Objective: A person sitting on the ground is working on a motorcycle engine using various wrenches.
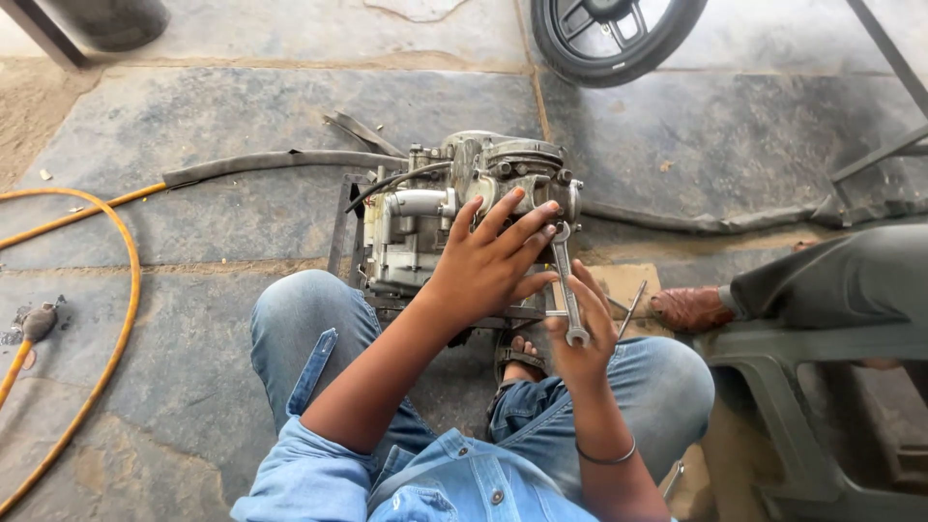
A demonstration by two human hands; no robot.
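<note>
A grey metal engine block point(425, 217) sits on a small dark frame on the stone floor, between my knees. My left hand point(488, 261) rests flat on its near right side, fingers spread toward the cover. My right hand point(583, 333) holds a silver ring spanner point(565, 280) upright, its upper end against the engine's right edge. A thin metal rod point(632, 307) lies just right of that hand.
An orange hose point(121, 300) loops on the left, joined to a black rubber tube point(271, 159). A motorcycle wheel point(619, 34) stands at the top. Another person's brown shoe point(688, 307) and dark trouser leg, plus a grey plastic chair point(822, 387), are on the right.
</note>
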